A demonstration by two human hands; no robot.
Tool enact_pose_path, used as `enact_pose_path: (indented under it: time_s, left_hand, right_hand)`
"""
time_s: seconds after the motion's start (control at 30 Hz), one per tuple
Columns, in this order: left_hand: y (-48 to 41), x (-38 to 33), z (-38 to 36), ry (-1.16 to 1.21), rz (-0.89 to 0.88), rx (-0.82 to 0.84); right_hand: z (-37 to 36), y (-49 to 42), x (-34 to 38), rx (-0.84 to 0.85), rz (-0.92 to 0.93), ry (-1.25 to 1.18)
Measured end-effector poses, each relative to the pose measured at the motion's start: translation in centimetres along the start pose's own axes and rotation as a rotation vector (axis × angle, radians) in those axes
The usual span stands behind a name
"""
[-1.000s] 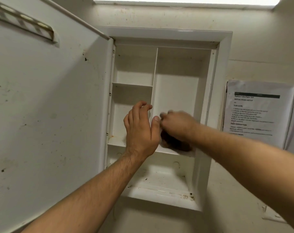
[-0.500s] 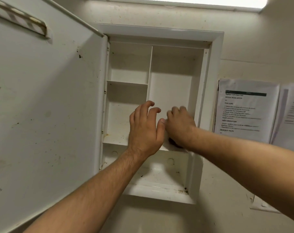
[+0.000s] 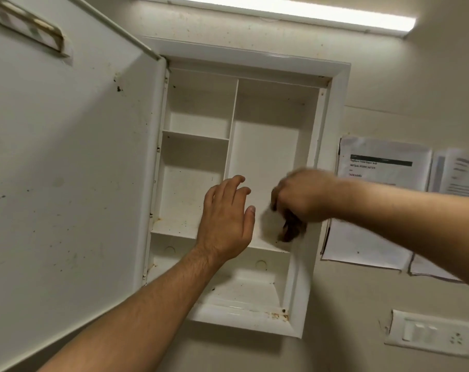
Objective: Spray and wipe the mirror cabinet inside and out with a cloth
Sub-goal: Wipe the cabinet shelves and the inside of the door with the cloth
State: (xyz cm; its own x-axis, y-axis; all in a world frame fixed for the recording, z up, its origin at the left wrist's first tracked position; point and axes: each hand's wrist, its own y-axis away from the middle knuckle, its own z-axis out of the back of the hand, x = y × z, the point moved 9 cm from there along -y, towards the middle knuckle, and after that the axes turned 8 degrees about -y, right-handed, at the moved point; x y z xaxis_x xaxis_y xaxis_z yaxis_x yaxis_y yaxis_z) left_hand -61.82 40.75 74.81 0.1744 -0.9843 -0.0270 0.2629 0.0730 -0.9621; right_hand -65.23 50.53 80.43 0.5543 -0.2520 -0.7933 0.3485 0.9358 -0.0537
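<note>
From your head camera, the mirror cabinet sits dead centre. It is a white, smooth-walled rectangular box recessed in the wall, split by thin flat dividers, with rust specks along its bottom lip. Its door hangs open at nine o'clock, and the door's matte inner face is flecked with dark spots.

Your left hand is raised in front of the middle shelf. Its fingers are relaxed, slightly spread and holding nothing. Your right hand, blurred, has its fingers curled tight on a dark brown crumpled cloth. The cloth hangs at the right end of that shelf, by the cabinet's right wall; whether it touches the wall is unclear.

A tube light glows at twelve o'clock, printed sheets are stuck up at three, and a white switch plate sits at five.
</note>
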Motion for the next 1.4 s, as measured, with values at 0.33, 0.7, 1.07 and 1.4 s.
enact_pose_path:
  time_s: [0.33, 0.7, 1.07, 1.4]
  left_hand:
    - [0.4, 0.1, 0.3, 0.001, 0.047, 0.007]
    - [0.7, 0.4, 0.6, -0.047, 0.050, 0.090]
    - [0.6, -0.4, 0.4, -0.039, 0.137, 0.123]
    - [1.5, 0.1, 0.7, -0.112, 0.084, 0.202]
  right_hand:
    - [-4.2, 4.6, 3.2, -0.374, 0.020, -0.013]
    - [0.6, 5.7, -4.2, -0.657, -0.271, 0.015]
    - [4.7, 7.2, -9.3, -0.678, -0.505, 0.216]
    - [-5.6, 6.0, 5.8, -0.365, -0.026, 0.095]
